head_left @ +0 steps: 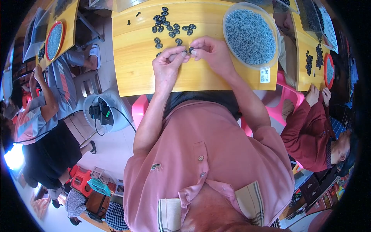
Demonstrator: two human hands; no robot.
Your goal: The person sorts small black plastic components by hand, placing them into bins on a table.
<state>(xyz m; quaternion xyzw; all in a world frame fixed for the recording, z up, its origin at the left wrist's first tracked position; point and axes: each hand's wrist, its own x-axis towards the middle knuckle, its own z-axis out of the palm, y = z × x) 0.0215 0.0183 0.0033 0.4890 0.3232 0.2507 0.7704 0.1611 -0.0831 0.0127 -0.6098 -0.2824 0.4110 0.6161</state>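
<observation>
My left hand (169, 66) and my right hand (213, 55) meet over the near part of the yellow wooden table (133, 73). The right fingertips pinch a small black oval piece (191, 50). Close against it, the left thumb and fingers are pressed together on something too small to make out. Beyond the hands lie several loose glossy black oval pieces (176, 26), some with small light spots on them. To the right of my right hand stands a round clear plastic tub (279, 40) full of small grey-blue screws (251, 36).
Two tiny black pieces (138, 14) lie at the table's far left. A paper label (264, 76) sticks to its near right corner. At left, a bucket (116, 123) holds black cabled equipment. People work at side tables with a red-rimmed tray (54, 40) and black parts (319, 56).
</observation>
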